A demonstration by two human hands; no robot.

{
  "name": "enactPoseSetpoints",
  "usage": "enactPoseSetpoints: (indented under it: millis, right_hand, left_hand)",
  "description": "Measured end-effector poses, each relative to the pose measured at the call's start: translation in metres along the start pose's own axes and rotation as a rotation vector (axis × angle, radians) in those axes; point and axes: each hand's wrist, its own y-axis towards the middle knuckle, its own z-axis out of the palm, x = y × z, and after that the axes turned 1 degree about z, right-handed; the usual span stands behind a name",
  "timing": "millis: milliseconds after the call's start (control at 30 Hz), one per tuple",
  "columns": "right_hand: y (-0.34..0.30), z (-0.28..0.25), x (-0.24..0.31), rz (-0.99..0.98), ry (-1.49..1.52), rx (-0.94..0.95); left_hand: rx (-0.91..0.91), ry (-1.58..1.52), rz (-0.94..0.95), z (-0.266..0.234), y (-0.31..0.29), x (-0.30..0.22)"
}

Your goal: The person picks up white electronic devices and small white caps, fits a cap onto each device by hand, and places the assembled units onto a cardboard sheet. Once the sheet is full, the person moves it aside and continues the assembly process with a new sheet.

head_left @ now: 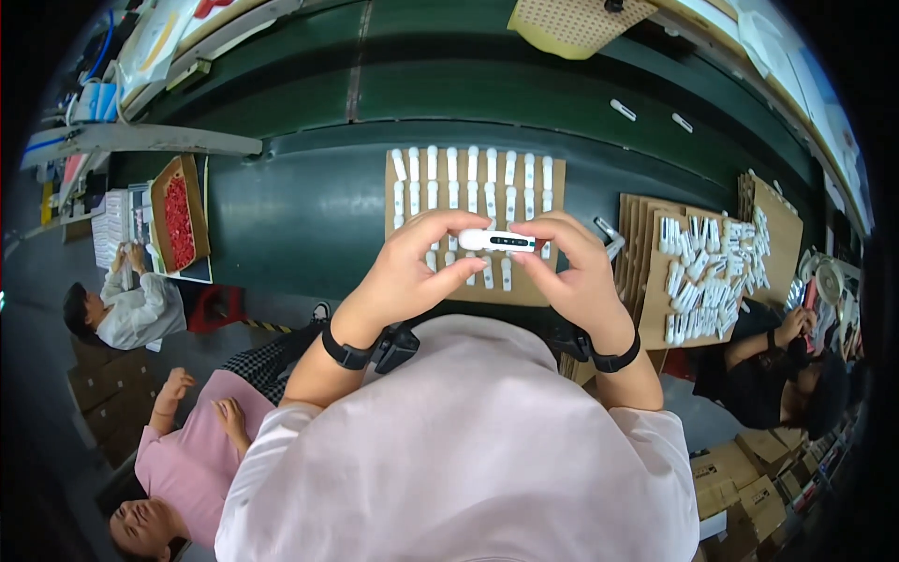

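Between my two hands is a slim white handheld device (473,241), lying sideways with a rounded left end, a dark strip along its face and a bit of green near its right end. My left hand (407,265) pinches the rounded end with thumb and finger. At the opposite end, my right hand (579,272) grips it the same way. Under my hands lies a brown cardboard sheet (520,292) bearing rows of similar white devices (452,164). My fingers and the held device cover part of the middle rows.
Stacked cardboard sheets (632,211) stand at the right, with many white devices (698,295) heaped on top. Two more devices (623,110) lie on the green conveyor (449,70). At left is a box of red parts (161,225). Other people sit on both sides.
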Motion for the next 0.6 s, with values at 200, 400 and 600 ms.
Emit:
enactPoseSetpoints:
  millis: [200,400,600]
  right_hand:
    - [-0.022,0.029,0.037,-0.05,0.011,-0.074]
    - [-0.028,0.046,0.057,0.017,0.09,-0.105]
    - [-0.028,0.057,0.058,-0.001,0.04,-0.09]
  left_hand:
    - [0.051,0.046,0.191,-0.016,-0.022,-0.002]
    - [0.054,0.051,0.385,-0.029,-0.033,-0.006]
    - [0.024,-0.003,0.285,-0.036,-0.046,-0.011]
